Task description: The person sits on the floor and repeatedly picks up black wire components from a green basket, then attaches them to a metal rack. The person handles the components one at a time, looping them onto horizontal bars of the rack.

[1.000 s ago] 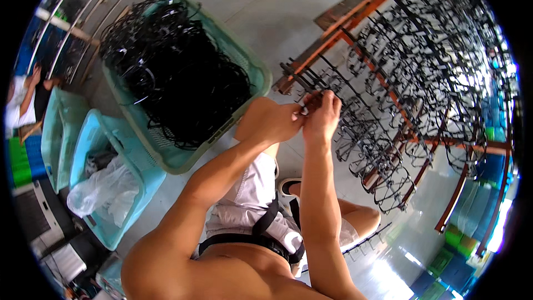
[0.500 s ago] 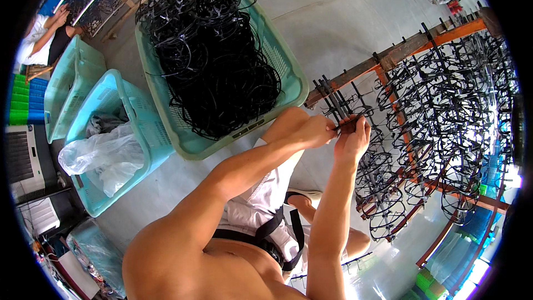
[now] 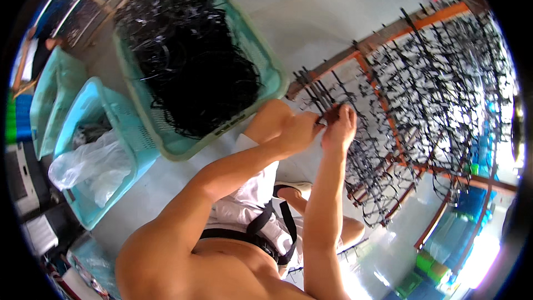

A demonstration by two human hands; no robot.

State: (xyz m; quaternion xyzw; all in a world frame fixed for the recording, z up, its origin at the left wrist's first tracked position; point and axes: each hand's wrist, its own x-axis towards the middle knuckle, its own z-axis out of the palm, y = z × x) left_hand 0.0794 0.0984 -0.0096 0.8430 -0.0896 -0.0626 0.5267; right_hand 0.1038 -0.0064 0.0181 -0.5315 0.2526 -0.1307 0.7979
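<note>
Dark piece (image 3: 320,121): small, slender, near-black, with no surface detail legible. It is located at the fingertips between the two hands, just beside the near end of the rack (image 3: 413,26). Left hand (image 3: 301,131): thumb and fingers pinched on the piece. Right hand (image 3: 340,128): raised, fingers bent inward at the same spot; whether they grip the piece cannot be told.

The rack has an orange-brown frame and black rods, and carries dense rows of thin black looped parts (image 3: 430,91).

Containers: a large green basket (image 3: 273,75), perforated, stands on the floor (image 3: 311,8) and is heaped with a tangle of thin black strands (image 3: 208,86). Beside it, a light-blue basket (image 3: 145,147) contains a translucent plastic bag (image 3: 91,166) and some dark material. A further pale-green basket (image 3: 43,114) stands behind; its contents cannot be made out.

Limitations: the fingers cover most of the piece. Parts on the rack's far side merge in glare, and the picture's dark rim cuts off objects at both sides.
</note>
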